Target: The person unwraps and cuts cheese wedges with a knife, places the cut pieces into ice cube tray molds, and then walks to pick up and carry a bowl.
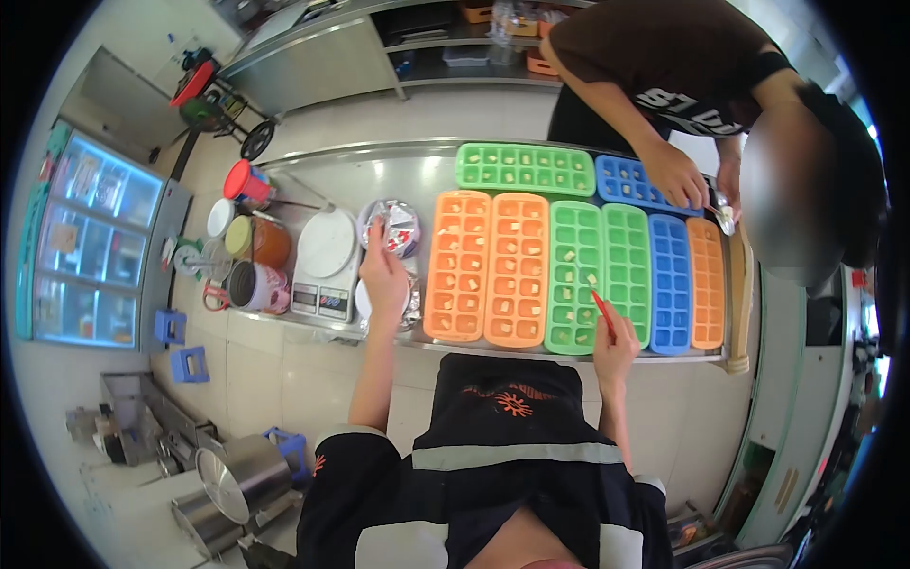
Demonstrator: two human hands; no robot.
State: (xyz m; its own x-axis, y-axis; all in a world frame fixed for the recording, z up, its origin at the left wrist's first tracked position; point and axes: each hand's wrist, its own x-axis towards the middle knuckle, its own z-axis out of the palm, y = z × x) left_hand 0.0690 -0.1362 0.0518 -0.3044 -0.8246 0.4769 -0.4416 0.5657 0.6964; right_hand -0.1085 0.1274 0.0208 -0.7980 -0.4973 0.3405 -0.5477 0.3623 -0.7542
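Note:
My right hand [616,343] is closed on a thin red tool [601,307], whose tip is over a green tray [575,284] with pale cubes in some compartments. My left hand [381,275] reaches to a foil-lined bowl [402,228] that holds small red and white bits; its fingers point away from me and I cannot make out what they hold. Two orange trays [458,266] with pale cubes stand between my hands. Just left of my left hand is a white scale [325,248].
A co-worker's hands [678,178] are at a blue tray [630,182] at the back right. Another green tray [524,169], a blue tray [670,284] and a small orange tray [705,284] share the steel table [351,166]. Jars, including an amber one [269,243], stand at left.

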